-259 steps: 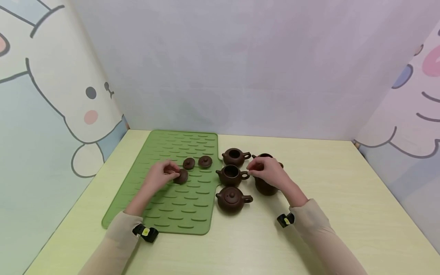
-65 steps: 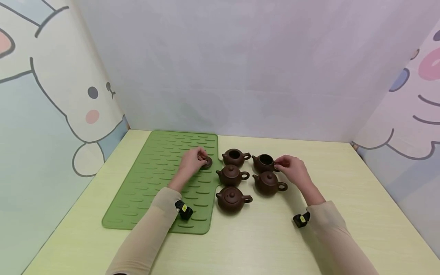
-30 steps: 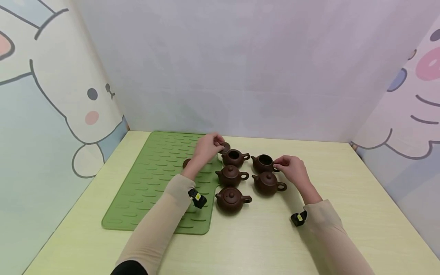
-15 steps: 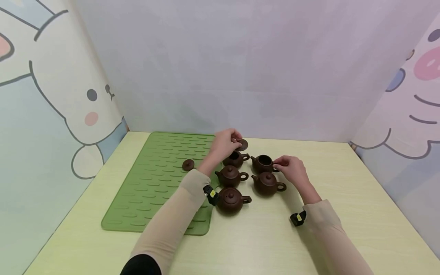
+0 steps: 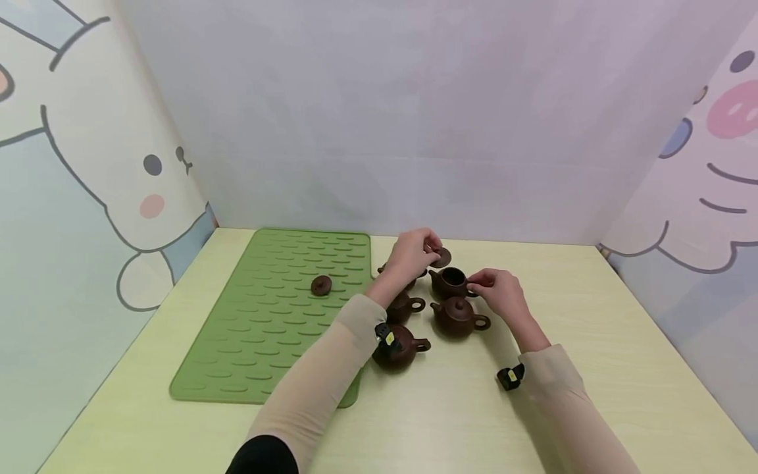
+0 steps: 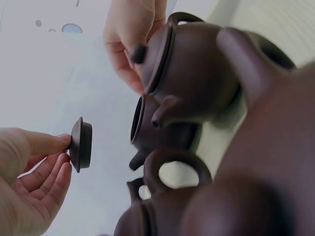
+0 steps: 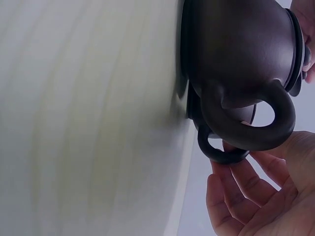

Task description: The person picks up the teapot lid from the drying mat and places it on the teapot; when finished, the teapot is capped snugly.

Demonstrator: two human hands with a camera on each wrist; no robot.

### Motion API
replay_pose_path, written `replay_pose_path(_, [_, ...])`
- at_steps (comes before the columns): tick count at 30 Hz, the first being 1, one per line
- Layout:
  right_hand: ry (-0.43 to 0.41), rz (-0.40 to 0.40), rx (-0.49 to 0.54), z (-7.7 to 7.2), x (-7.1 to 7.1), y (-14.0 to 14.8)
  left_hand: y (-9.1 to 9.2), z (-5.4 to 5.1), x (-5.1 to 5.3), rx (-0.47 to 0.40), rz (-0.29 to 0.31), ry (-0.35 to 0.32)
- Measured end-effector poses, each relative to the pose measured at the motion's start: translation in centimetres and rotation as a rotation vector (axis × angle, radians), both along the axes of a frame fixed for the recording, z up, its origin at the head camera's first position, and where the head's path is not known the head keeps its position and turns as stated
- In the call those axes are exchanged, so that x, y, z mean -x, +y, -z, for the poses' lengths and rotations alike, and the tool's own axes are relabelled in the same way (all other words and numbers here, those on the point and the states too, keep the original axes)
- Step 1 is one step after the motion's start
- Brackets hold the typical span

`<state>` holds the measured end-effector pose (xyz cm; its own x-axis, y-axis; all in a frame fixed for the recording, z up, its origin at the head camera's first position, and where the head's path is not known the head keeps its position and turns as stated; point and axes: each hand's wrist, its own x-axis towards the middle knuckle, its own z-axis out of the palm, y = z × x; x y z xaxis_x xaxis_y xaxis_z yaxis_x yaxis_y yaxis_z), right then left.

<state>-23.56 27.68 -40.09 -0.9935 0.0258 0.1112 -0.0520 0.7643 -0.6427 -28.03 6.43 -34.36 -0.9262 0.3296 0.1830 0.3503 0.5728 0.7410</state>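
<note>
My left hand pinches a dark brown teapot lid by its knob. The lid hangs in the air just behind an open teapot, and the left wrist view shows the lid apart from the pot's mouth. With thumb and fingers my right hand grips that teapot's handle. In front of it stands a lidded teapot. My left arm partly covers the left column of teapots, where a lidded pot stands nearest me.
A green ridged mat lies on the left of the table, bearing one small lid. Pale table top extends to the right. An upright white backdrop closes the rear, with cartoon-printed side walls.
The left hand took a lid from the mat and carried it right, past the rear-left pot, to behind the open teapot. Earlier, two other pots received lids. The right hand keeps its handle grip.
</note>
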Motion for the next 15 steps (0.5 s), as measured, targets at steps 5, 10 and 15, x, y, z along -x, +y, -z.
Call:
replay_pose_path(5, [-0.004,0.009,-0.005,-0.1,-0.1,0.1,1.3,0.3,-0.1,0.009,0.026,-0.009])
replay_pose_path(10, [-0.002,0.012,-0.006,-0.1,0.0,0.0,2.3,1.0,0.0,0.051,0.038,-0.01])
replay_pose_path(15, [0.0,0.009,-0.005,0.0,0.0,-0.2,2.8,1.4,0.0,0.066,0.033,-0.027])
